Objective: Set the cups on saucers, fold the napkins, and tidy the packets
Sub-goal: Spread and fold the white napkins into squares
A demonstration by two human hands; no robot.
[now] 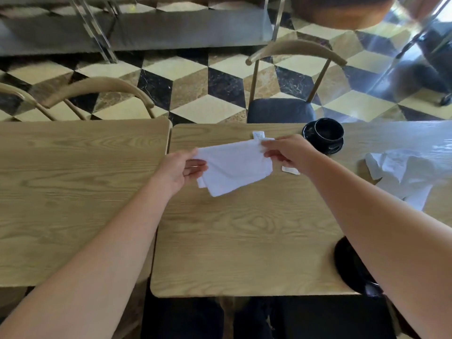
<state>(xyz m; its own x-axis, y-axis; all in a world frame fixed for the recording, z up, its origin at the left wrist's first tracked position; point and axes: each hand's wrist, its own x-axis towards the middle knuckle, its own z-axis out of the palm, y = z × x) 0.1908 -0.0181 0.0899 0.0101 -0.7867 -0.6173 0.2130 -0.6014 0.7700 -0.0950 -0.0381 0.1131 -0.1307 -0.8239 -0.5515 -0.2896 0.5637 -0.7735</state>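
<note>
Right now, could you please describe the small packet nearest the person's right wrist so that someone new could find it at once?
Start at the right-hand wooden table, the one with the black cup on a saucer at its far edge. Nearer than that cup, just beside the right hand, a small pale packet lies flat on the wood. Unlike the other packet beyond the held napkin, it lies on the napkin's right.

Two light wooden tables stand edge to edge, one on the left and one on the right. Two white cloth napkins are in view: a folded one and a crumpled one. Two small white paper packets show, one at the far side and one nearer. One black ceramic cup sits on one black saucer; a second black round dish is partly hidden. Three curved-back wooden chairs appear.
</note>
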